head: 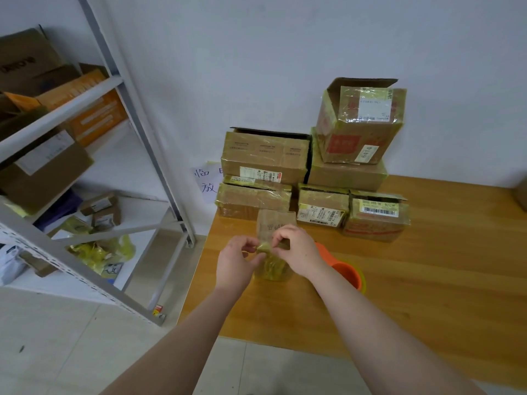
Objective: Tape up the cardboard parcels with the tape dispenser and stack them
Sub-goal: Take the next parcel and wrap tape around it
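Observation:
A small cardboard parcel [275,220] lies on the wooden table [413,280] in front of a stack of taped parcels [313,172]. My left hand [238,260] and my right hand [296,249] meet just above its near end, both pinching a crumpled strip of yellowish tape [264,248]. More loose tape [272,269] hangs below my fingers. The orange tape dispenser [346,270] rests on the table just right of my right wrist, partly hidden by it.
Several taped boxes are stacked against the white wall, the top one [360,121] with an open flap. A metal shelving unit [94,172] with boxes and yellow tape scraps stands to the left. A paper note [206,181] hangs beside the stack. Tiled floor [71,337] lies below.

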